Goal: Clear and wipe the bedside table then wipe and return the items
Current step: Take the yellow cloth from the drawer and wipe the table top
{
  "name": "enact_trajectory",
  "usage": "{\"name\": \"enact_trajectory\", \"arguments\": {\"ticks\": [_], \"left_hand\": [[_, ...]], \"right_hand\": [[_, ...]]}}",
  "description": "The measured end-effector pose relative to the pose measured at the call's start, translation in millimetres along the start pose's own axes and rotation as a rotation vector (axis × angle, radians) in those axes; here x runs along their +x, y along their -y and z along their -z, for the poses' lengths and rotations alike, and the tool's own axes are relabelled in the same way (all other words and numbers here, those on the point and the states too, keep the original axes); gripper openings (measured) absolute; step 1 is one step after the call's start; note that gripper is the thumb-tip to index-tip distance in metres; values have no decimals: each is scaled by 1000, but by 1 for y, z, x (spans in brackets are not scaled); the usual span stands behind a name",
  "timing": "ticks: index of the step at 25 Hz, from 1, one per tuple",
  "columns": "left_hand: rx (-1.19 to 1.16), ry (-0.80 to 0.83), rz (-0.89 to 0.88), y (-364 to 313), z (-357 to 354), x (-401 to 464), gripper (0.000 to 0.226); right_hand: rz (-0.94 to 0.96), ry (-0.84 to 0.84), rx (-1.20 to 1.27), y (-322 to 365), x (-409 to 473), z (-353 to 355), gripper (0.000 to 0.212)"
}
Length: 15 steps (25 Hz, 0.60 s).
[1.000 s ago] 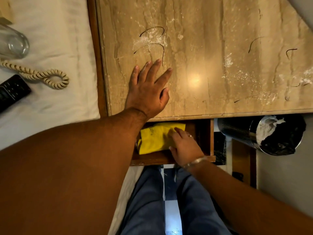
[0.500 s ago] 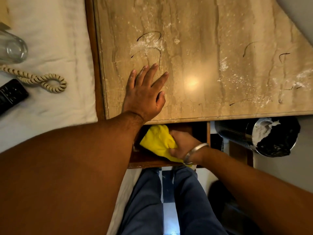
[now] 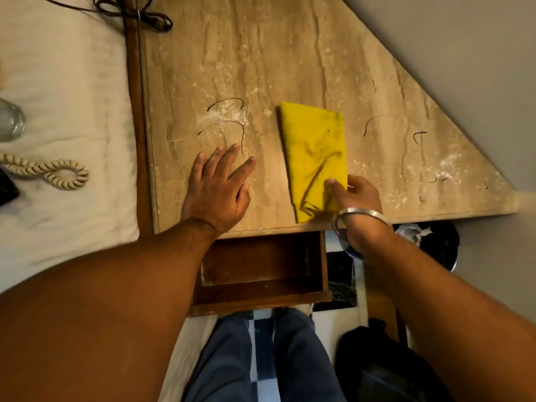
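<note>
The bedside table [image 3: 290, 53] has a beige marble top with white dust patches and several dark hairs on it. A folded yellow cloth [image 3: 314, 152] lies flat on the top, right of centre. My right hand [image 3: 352, 195] pinches the cloth's near right corner at the table's front edge. My left hand [image 3: 220, 184] rests flat on the marble with fingers spread, left of the cloth, holding nothing. On the white bed at the left lie a glass [image 3: 8, 120], a coiled phone cord [image 3: 49, 171] and a black remote [image 3: 7, 190].
Under the table's front edge a wooden drawer [image 3: 261, 291] stands pulled out with nothing in it. A metal waste bin with a black liner [image 3: 429, 242] sits at the right. Dark cables [image 3: 136, 15] cross the table's far left corner. A dark bag [image 3: 377, 364] lies on the floor.
My right hand lifted the yellow cloth out of the drawer and laid it on the marble top. The left hand stayed flat on the table. The view shifted toward the table's far end.
</note>
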<state>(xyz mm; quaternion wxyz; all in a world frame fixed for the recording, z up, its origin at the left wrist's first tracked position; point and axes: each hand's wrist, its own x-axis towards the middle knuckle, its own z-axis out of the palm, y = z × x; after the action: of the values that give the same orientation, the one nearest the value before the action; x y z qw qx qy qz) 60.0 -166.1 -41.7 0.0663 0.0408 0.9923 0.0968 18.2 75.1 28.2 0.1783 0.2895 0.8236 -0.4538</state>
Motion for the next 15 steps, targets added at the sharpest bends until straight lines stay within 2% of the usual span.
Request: {"name": "enact_trajectory", "arguments": {"ticks": [3, 4, 6, 7, 9, 11, 12, 13, 15], "left_hand": [[-20, 124, 125, -15, 16, -13, 56], [-74, 140, 207, -26, 22, -32, 52], [-269, 132, 421, -51, 30, -91, 33], [-405, 111, 579, -62, 32, -122, 24], [-646, 102, 1066, -79, 31, -177, 20], [-798, 180, 1583, -87, 22, -200, 36], [-956, 246, 1783, -87, 13, -198, 45], [-1203, 277, 1914, -84, 7, -189, 50], [-1592, 140, 2087, -78, -2, -165, 52]], "right_hand": [[-199, -53, 222, -50, -61, -5, 10], [-340, -6, 267, -65, -86, -8, 3], [-699, 140, 372, -91, -127, -15, 12], [-863, 198, 439, -98, -140, -19, 14], [-1042, 233, 578, -104, -149, -26, 33], [-1050, 175, 760, -103, -144, -36, 34], [-1045, 142, 810, -101, -142, -42, 31], [-1047, 114, 828, -102, -139, -47, 31], [-1063, 64, 834, -106, -135, -48, 32]]}}
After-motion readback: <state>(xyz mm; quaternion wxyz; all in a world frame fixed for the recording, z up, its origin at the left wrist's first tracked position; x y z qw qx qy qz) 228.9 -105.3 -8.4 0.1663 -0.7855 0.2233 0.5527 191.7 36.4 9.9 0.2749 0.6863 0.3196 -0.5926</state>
